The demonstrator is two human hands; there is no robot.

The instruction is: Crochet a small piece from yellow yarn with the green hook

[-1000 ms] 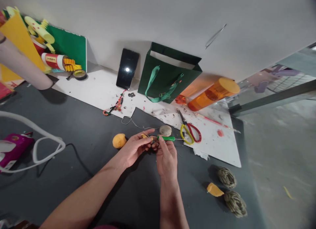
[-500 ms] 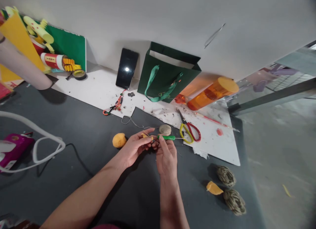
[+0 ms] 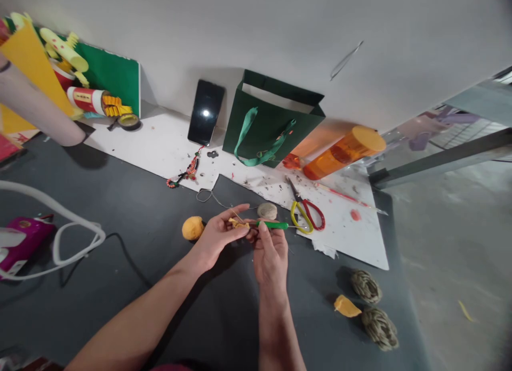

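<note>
My left hand [image 3: 218,236] pinches a small yellow crochet piece [image 3: 239,223] between thumb and fingers, its index finger stretched out with yarn over it. In my right hand [image 3: 272,253] is a crochet hook with a green handle [image 3: 272,225], gripped by thumb and fingers; its tip end, at the yellow piece, is hard to make out. A ball of yellow yarn [image 3: 193,228] lies left of my left hand. Just beyond the hook sits a small beige yarn ball [image 3: 267,210], a thin strand running leftward near it.
Scissors [image 3: 303,208] with yellow and red handles lie right of my hands. Farther back stand a phone [image 3: 206,112], a green paper bag [image 3: 272,120] and an orange bottle [image 3: 344,152]. Two olive yarn bundles [image 3: 366,285] and a yellow piece [image 3: 347,306] lie at right.
The green-handled hook has shifted slightly to the right with my right hand. My left index finger has lifted a little; the yellow piece stays pinched.
</note>
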